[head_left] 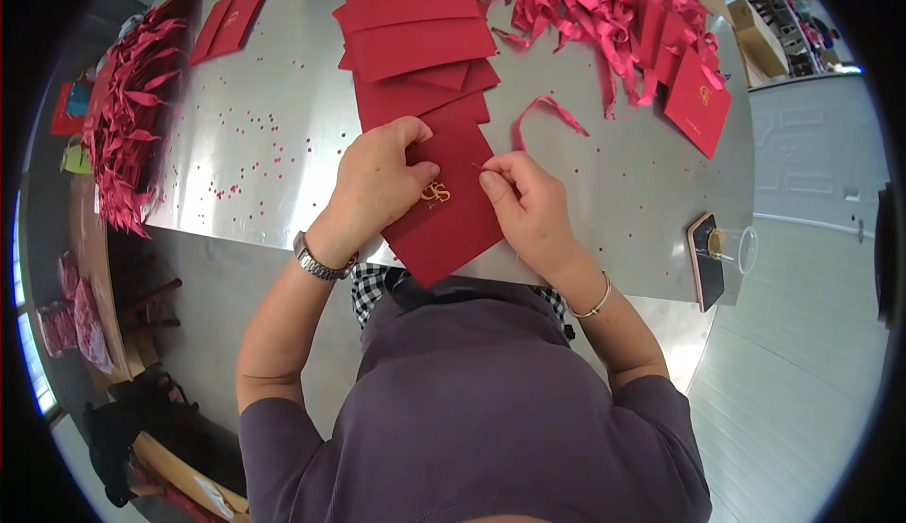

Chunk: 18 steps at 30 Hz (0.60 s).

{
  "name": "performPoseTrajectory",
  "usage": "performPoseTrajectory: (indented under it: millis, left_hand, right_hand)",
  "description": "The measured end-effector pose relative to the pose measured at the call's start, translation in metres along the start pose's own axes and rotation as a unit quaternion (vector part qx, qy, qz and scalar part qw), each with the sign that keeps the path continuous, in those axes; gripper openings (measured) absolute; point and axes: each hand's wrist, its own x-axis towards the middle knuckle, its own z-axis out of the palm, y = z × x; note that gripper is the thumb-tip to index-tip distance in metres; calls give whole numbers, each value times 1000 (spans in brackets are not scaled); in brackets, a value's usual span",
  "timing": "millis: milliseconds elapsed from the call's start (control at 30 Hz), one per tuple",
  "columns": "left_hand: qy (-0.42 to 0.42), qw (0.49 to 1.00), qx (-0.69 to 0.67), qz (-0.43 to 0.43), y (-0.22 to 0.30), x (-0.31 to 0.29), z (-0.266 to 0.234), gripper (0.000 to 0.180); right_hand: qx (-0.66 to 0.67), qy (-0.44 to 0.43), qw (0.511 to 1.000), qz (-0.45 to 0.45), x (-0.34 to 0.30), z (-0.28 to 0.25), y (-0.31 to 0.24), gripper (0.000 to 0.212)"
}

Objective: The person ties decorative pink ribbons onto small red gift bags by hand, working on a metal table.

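Note:
A flat dark-red paper bag (451,240) with a gold emblem lies aslant at the table's front edge. My left hand (377,178) is on its left side, fingers curled and thumb pressed onto its face near the emblem. At the bag's right edge my right hand (534,207) pinches a thin pink strip, seemingly a ribbon end, between thumb and forefinger. Just beyond that hand a loose pink ribbon (557,109) curls on the metal. A fanned pile of red bags (415,13) reaches away from the held one.
Ribboned bags crowd the metal table's (283,136) left edge (127,126) and far right (698,98). A tangled heap of pink ribbons (576,4) lies at the back. Red specks dot the surface. Near the right corner are a phone (706,263) and a clear cup (746,249).

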Motion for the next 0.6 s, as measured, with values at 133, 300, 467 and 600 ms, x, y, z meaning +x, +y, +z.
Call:
performPoseTrajectory:
  millis: [133,300,467,600]
  left_hand:
    - [-42,983,-178,-23,-19,-8,9,29]
    - [-82,943,-318,-56,-20,-17,15,26]
    - [-51,950,-307,-30,-23,-20,21,26]
    - [-21,956,-293,-11,-23,-23,24,25]
  right_hand:
    - [-96,20,993,-58,3,12,-6,10]
    - [-136,6,987,-81,8,18,-3,10]
    - [-138,-20,987,-78,12,17,-3,10]
    - [-164,-69,984,-11,20,13,-16,13]
